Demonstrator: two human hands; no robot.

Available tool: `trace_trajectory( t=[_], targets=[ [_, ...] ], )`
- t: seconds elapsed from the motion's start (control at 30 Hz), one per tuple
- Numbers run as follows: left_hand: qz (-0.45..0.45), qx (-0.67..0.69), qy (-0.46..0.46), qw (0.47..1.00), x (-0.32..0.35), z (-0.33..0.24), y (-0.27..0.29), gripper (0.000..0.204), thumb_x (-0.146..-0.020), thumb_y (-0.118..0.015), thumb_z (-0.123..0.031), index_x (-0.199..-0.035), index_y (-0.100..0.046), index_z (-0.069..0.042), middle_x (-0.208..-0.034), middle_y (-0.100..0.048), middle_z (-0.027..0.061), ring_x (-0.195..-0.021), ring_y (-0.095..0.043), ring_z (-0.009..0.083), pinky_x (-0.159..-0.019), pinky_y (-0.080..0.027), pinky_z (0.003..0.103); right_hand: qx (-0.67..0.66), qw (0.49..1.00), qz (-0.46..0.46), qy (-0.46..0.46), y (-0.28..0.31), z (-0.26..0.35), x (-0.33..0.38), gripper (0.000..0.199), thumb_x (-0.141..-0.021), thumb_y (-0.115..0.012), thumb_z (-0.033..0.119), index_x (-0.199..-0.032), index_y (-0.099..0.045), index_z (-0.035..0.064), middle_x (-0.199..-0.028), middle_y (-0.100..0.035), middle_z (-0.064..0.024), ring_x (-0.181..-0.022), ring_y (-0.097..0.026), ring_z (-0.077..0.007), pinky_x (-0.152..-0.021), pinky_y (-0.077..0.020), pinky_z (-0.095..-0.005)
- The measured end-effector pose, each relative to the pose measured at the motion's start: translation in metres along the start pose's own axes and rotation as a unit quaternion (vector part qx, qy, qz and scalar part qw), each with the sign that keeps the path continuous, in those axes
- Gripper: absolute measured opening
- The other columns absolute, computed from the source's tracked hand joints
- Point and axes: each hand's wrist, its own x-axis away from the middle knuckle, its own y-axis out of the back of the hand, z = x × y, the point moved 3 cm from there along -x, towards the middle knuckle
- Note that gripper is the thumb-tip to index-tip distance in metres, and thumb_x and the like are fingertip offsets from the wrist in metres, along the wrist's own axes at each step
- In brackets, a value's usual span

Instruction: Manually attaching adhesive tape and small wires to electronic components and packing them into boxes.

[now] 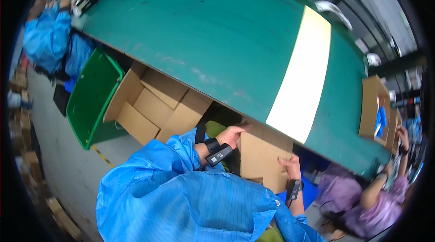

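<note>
Between my hands, at the table's near edge, is a brown cardboard box [260,153] with a flap hanging down on its near side. My left hand [231,136] is closed on its left edge, the fingertips hidden behind the cardboard. My right hand [291,166] grips its right side, the thumb lying on the face and the other fingers out of sight. The box's far end lies close against the edge of the green table [190,29], and I cannot tell whether it touches. A pale yellow-white sheet [301,76] lies on the table just beyond the box.
To my left stand a large open carton [156,106] and a green plastic bin [93,97]. A small box [375,110] with blue items sits on the table's right end. One person in blue [50,38] works at far left, another in purple [376,205] at right.
</note>
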Motion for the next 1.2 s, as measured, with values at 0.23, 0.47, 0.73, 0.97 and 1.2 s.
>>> trace_trajectory(
  t=[0.23,0.47,0.73,0.97,1.2],
  targets=[
    [-0.049,0.086,-0.014,0.995,0.001,0.015,-0.008,0.04,-0.08,-0.066,-0.008,-0.118,-0.054,-0.003,-0.114,-0.061,0.0083,-0.098,-0.061,0.0207,-0.088,-0.048,0.035,0.09,0.995,0.027,-0.021,0.043,-0.021,-0.098,0.033,-0.074,-0.071,0.003,-0.105,-0.06,0.004,-0.102,-0.062,-0.0074,-0.091,-0.06,-0.018,-0.079,-0.0488,-0.0323],
    [-0.204,0.034,-0.251,0.946,0.052,0.043,0.042,0.057,-0.066,-0.069,0.008,-0.12,-0.053,0.002,-0.114,-0.061,0.0098,-0.105,-0.058,0.0221,-0.09,-0.046,0.034,0.1,0.98,0.11,-0.132,-0.101,0.004,-0.076,0.04,-0.077,-0.069,0.003,-0.114,-0.055,-0.0015,-0.105,-0.062,-0.0062,-0.095,-0.06,-0.0187,-0.088,-0.0472,-0.0309],
    [-0.204,0.073,-0.284,0.934,0.067,0.068,0.13,0.042,-0.069,-0.064,0.008,-0.111,-0.059,0.006,-0.104,-0.065,0.013,-0.094,-0.064,0.0236,-0.085,-0.05,0.035,0.214,0.957,0.117,-0.155,-0.073,-0.052,-0.225,0.034,-0.09,-0.052,0.042,-0.108,-0.058,0.0135,-0.099,-0.064,-0.0031,-0.088,-0.062,-0.0202,-0.077,-0.0499,-0.0384],
    [-0.165,0.03,-0.257,0.952,0.021,0.071,0.104,0.036,-0.071,-0.068,0.003,-0.107,-0.061,0.001,-0.099,-0.066,0.0044,-0.087,-0.061,0.0151,-0.08,-0.048,0.03,0.91,0.38,0.117,0.116,0.003,-0.004,-0.392,0.044,-0.089,-0.05,0.041,-0.122,-0.052,0.0122,-0.128,-0.05,-0.0149,-0.117,-0.048,-0.0319,-0.096,-0.0388,-0.048],
    [-0.137,0.019,-0.234,0.962,0.007,0.076,0.119,0.038,-0.075,-0.068,0.001,-0.112,-0.06,0.0,-0.104,-0.064,0.0048,-0.095,-0.059,0.0137,-0.085,-0.046,0.029,0.925,0.283,-0.05,0.247,-0.034,0.032,-0.48,0.052,-0.085,-0.053,0.043,-0.121,-0.055,0.0055,-0.135,-0.04,-0.0234,-0.123,-0.038,-0.0407,-0.102,-0.0324,-0.0503]
  ],
)
